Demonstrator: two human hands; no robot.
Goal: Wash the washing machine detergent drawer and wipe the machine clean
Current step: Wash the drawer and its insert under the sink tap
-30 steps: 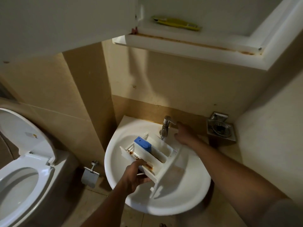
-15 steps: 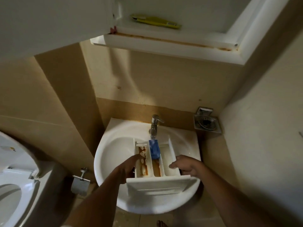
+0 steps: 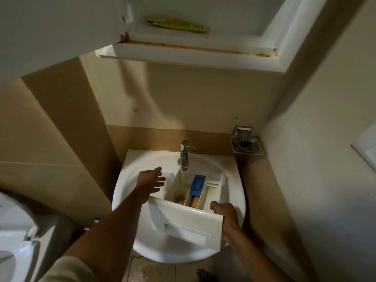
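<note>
The white detergent drawer (image 3: 183, 222) lies tilted in the white sink (image 3: 130, 180), front panel toward me. It has a blue insert (image 3: 197, 185) and brown stains in its compartments. Water runs from the chrome tap (image 3: 184, 155) into the drawer's left compartment. My right hand (image 3: 224, 213) grips the drawer's right front corner. My left hand (image 3: 151, 183) hovers over the basin left of the drawer, fingers spread and holding nothing.
An open white wall cabinet (image 3: 183, 55) hangs above the sink with a yellow packet (image 3: 177, 24) inside. A metal soap holder (image 3: 247, 144) sits on the ledge at right. A toilet (image 3: 12, 251) stands at lower left. Walls close in on both sides.
The tap now runs water into the drawer. My left hand has let go of the drawer and moved out over the basin. The drawer has shifted right, held by my right hand alone.
</note>
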